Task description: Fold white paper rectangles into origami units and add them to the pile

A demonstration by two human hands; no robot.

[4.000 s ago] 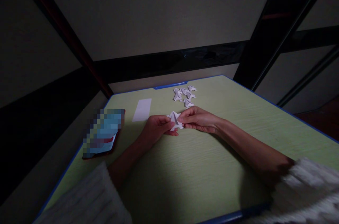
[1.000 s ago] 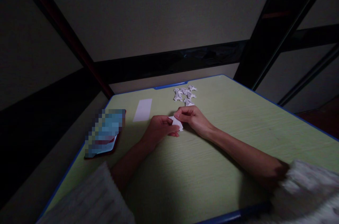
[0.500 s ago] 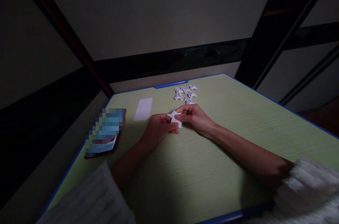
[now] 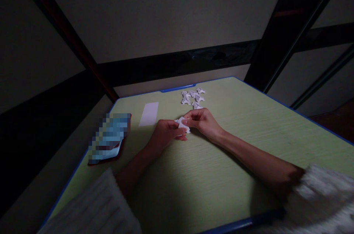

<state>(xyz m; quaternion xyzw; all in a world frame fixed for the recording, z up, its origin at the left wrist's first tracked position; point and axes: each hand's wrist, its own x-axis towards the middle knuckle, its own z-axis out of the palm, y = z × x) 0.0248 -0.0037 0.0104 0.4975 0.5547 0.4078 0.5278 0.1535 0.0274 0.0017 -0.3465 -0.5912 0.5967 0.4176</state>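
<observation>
A small folded piece of white paper [image 4: 182,124] is pinched between both my hands just above the green table [image 4: 210,175]. My left hand [image 4: 165,135] grips its left side with curled fingers. My right hand [image 4: 203,121] holds its right side, thumb and fingertips pressed together on the paper. Most of the paper is hidden by my fingers. Both forearms are bare, with white knitted sleeves pushed up near the frame's bottom.
Several small folded white paper figures [image 4: 193,97] lie in a cluster near the table's far edge. A flat white paper strip [image 4: 148,114] lies to their left. A phone in a red case [image 4: 109,138] rests at the left edge. Dark bed-frame bars stand behind.
The paper was spread wider between my hands four seconds ago; it is now folded smaller and held tighter. My hands have stayed in almost the same spot.
</observation>
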